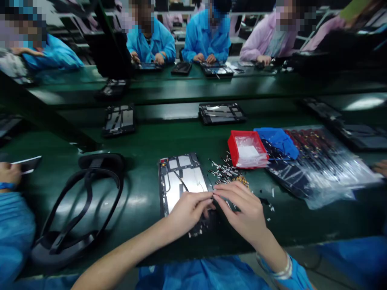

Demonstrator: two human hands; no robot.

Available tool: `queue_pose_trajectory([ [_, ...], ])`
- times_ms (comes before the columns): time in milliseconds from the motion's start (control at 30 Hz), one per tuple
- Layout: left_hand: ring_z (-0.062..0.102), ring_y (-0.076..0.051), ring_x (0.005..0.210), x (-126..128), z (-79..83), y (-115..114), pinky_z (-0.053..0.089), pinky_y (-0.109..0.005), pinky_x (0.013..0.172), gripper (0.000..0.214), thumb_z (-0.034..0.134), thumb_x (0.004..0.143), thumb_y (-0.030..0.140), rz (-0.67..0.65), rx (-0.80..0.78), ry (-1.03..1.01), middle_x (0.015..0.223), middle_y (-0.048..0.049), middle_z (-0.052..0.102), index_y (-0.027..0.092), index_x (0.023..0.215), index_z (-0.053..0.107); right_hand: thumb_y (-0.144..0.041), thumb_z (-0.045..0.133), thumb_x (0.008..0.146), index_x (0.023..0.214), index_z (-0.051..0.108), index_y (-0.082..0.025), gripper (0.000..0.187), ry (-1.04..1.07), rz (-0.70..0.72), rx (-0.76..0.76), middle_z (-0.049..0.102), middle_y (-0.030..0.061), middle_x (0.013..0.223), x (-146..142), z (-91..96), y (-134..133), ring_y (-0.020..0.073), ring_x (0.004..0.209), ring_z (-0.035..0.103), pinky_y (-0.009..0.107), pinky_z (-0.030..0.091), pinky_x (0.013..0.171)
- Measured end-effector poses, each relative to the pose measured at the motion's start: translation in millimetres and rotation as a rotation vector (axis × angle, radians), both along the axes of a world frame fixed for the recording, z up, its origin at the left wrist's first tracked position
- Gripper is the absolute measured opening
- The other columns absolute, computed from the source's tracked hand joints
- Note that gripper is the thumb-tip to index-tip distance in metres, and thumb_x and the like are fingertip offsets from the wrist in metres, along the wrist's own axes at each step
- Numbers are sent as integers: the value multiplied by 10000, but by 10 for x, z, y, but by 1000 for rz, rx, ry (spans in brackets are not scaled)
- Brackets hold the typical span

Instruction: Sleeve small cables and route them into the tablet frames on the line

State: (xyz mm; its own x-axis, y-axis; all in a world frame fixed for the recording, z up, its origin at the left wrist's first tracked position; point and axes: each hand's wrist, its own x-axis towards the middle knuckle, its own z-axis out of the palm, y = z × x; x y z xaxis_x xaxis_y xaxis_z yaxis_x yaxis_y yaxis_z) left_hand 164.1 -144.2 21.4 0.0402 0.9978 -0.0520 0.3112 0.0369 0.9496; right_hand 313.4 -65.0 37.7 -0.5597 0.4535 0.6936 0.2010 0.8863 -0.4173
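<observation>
Big green workbench (145, 201) runs the whole width, with more workers in blue and pink coats seated across the far side, each bent over their own board; closer in there's a black headset-looking strap thing (75, 209) lying off to the left, and a co-worker's hand (10, 174) at the left edge holding what looks like a phone. Over on the right sits a clear plastic bag of parts (326, 169), a blue tray (278, 141) and a red bin (246, 148) lined with plastic.

Dead centre is the opened tablet chassis (181, 181), lying flat, back side up, silvery shielding showing, its near end tucked under the hands; just right of it a scatter of small connector bits (225, 171) spread loose on the bench.

Now the hands: left hand (189, 209) and right hand (242, 211) meet fingertip to fingertip over the lower right edge of the chassis; both look to be pinching something tiny between them, too small for me to say what, maybe one of those little bits.

My read is this is the seating step, getting a small piece lined up at the frame's edge; next move probably needs a steady, fine press right at that spot without nudging the chassis sideways.
</observation>
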Motion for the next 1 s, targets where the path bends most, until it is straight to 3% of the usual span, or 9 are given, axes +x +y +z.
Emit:
queue_pose_trajectory([
  [267, 639, -205, 711, -145, -70, 116, 460, -276, 679, 374, 375, 831, 95, -127, 198, 249, 794, -81, 712, 177, 981, 707, -125, 592, 845, 768, 688, -211, 150, -162, 154, -202, 719, 14, 717, 7, 140, 240, 139, 647, 666, 229, 536, 501],
  [433, 633, -206, 693, -191, -64, 166, 460, -297, 672, 431, 392, 777, 71, -125, 201, 249, 788, -82, 713, 179, 1059, 699, -120, 594, 843, 766, 671, -205, 138, -179, 181, -165, 703, -1, 705, -23, 181, 333, 118, 633, 648, 219, 536, 542],
  [500, 638, -190, 665, -204, -69, 180, 472, -295, 659, 359, 434, 811, 134, -62, 77, 65, 811, -82, 721, 180, 1060, 689, -137, 601, 839, 788, 671, -203, 109, -146, 93, -54, 694, -5, 694, 8, 135, 503, 113, 601, 630, 227, 528, 554],
  [567, 648, -173, 627, -218, -89, 203, 476, -270, 582, 279, 455, 853, 247, 19, -71, -161, 851, -101, 726, 158, 1004, 672, -175, 593, 846, 816, 680, -195, 94, -100, -117, 119, 677, -2, 662, 68, 69, 755, 114, 535, 590, 245, 499, 528],
  [633, 663, -174, 600, -235, -127, 239, 449, -237, 474, 307, 438, 867, 360, 72, -155, -303, 879, -138, 721, 130, 916, 635, -214, 526, 873, 736, 672, -188, 202, -122, -410, 345, 631, 11, 562, 119, 11, 990, 144, 486, 545, 279, 428, 469],
  [700, 673, -184, 582, -252, -173, 280, 417, -215, 405, 361, 446, 842, 449, 100, -186, -385, 862, -164, 713, 120, 845, 595, -211, 462, 894, 715, 670, -187, 276, -199, -508, 468, 666, 48, 603, 114, -19, 1074, 186, 546, 571, 309, 409, 481],
  [767, 667, -182, 552, -261, -214, 314, 400, -202, 379, 409, 492, 796, 520, 129, -204, -461, 810, -160, 707, 120, 819, 578, -196, 508, 885, 794, 679, -184, 195, -180, -417, 454, 717, 60, 724, 33, -30, 945, 196, 628, 609, 317, 454, 542],
  [867, 651, -170, 529, -255, -242, 328, 402, -197, 381, 478, 546, 751, 586, 150, -192, -531, 747, -137, 696, 114, 805, 595, -106, 596, 843, 867, 670, -183, 110, -100, -103, 316, 722, 33, 772, -176, -55, 515, 161, 700, 643, 289, 521, 673],
  [1000, 639, -171, 546, -225, -216, 296, 429, -211, 414, 487, 562, 766, 587, 137, -149, -552, 656, -94, 665, 108, 792, 645, -83, 570, 845, 824, 669, -179, 139, -133, -27, 253, 703, 38, 739, -372, -113, 158, 160, 694, 636, 286, 527, 626],
])
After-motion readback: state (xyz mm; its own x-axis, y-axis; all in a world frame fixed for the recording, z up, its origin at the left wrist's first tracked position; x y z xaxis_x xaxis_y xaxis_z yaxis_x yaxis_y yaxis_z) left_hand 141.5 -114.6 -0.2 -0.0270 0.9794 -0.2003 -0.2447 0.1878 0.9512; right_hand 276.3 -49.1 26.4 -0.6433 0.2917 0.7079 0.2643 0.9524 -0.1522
